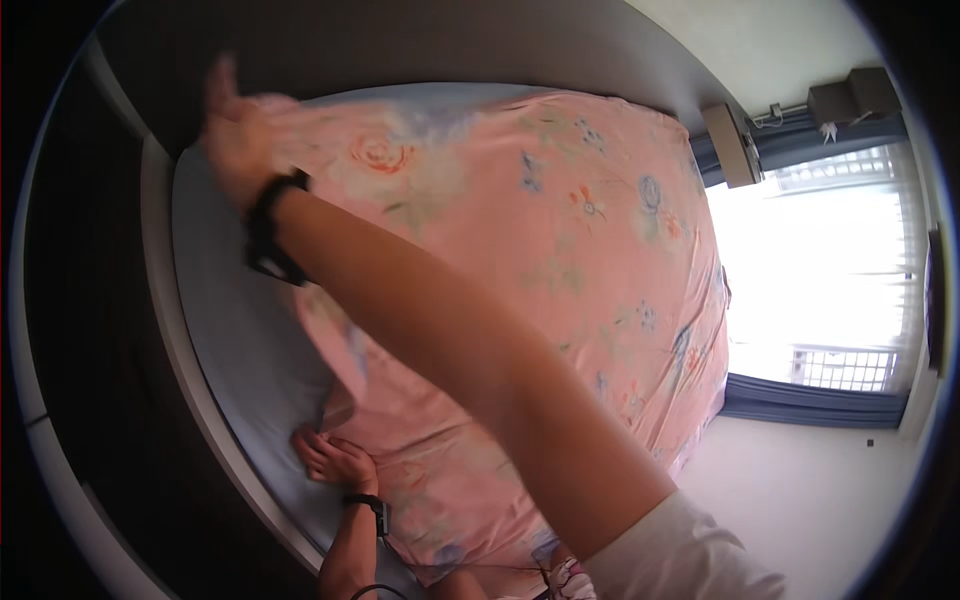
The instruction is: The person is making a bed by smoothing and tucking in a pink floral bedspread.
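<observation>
A pink floral bed sheet (470, 260) is spread over a bed with a grey-blue mattress (235, 330) showing along its left side. My left hand (338, 462), a dark watch on its wrist, is low at the near left edge of the sheet. Its fingers are curled on the gathered edge. My right arm reaches across the bed to the far left corner. There my right hand (240, 145) is beside the sheet's corner, one digit sticking up. Motion smears it, so its grip is unclear. A black wristband (270, 230) circles that wrist.
A dark headboard or panel (430, 45) borders the far side, and a pale bed-frame rail (185, 370) runs along the left. On the right, blue curtains (810, 400) flank a bright window (810, 270). A box-like unit (735, 145) juts out at the far right corner.
</observation>
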A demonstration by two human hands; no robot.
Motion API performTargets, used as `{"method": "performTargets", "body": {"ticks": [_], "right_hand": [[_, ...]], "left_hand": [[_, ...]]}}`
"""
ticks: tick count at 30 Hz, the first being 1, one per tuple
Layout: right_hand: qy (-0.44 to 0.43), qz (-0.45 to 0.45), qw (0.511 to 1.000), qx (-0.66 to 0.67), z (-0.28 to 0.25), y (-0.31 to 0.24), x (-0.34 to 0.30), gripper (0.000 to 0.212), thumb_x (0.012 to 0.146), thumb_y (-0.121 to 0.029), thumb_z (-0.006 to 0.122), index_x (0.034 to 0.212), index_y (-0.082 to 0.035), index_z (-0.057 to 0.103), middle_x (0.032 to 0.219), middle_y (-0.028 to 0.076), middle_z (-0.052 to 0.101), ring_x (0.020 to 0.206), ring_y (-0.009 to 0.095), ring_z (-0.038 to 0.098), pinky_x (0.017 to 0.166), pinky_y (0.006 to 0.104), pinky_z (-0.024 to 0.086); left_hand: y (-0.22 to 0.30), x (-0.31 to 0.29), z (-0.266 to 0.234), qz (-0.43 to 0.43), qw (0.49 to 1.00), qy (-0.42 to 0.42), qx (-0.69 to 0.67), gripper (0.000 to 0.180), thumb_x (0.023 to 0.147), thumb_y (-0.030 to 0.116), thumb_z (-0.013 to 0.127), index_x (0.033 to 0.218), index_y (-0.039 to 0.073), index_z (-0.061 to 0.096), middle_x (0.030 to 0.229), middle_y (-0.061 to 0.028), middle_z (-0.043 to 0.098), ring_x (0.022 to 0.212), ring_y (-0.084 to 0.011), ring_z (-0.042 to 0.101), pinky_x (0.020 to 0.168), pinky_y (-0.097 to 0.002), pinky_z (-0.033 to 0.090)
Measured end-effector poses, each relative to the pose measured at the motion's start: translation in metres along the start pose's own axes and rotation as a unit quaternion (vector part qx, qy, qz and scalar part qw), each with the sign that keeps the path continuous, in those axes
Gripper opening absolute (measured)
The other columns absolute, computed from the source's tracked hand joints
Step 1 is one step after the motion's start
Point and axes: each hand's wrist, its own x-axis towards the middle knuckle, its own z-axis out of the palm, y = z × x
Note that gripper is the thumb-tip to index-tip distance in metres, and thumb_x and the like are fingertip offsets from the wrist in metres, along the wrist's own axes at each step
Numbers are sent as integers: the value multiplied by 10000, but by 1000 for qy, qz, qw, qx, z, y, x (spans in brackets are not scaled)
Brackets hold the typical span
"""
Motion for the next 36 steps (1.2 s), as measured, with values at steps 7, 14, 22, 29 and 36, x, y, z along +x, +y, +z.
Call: {"method": "performTargets", "body": {"ticks": [7,14,22,29,36], "right_hand": [[-88,17,993,-72,44,16,67,268,927,-163,525,1112,-1,632,1087,246,666,1095,357,628,936,424,484],[-331,-66,823,-457,10,53,2,404,888,-246,554,1263,-125,643,1358,95,563,1276,354,496,1026,554,415],[-138,-30,815,-562,-39,137,-36,635,896,-280,582,1472,-120,368,1449,252,389,1290,408,474,1010,567,414],[61,4,907,-417,6,124,23,565,919,-374,597,1428,-214,413,1309,227,503,986,387,663,751,505,551],[-19,71,751,-657,-124,184,114,530,892,-473,615,1357,-248,498,1332,243,542,1145,426,612,932,487,523]], "left_hand": [[-4,-14,20,2,999,-7,34,460,963,205,387,1398,60,423,1489,-150,410,1353,-315,431,924,-429,366],[3,-5,11,38,998,22,35,455,967,214,377,1389,53,433,1476,-164,426,1369,-323,418,939,-450,366],[20,-4,13,25,1000,-6,11,453,954,216,386,1369,45,452,1451,-193,426,1353,-342,419,967,-452,345],[-7,-3,10,27,1000,-3,-1,457,902,169,452,1335,27,488,1415,-191,464,1321,-349,445,943,-445,341],[2,1,10,17,1000,-11,-4,476,884,181,468,1333,27,510,1417,-188,466,1319,-344,456,930,-436,346]]}}
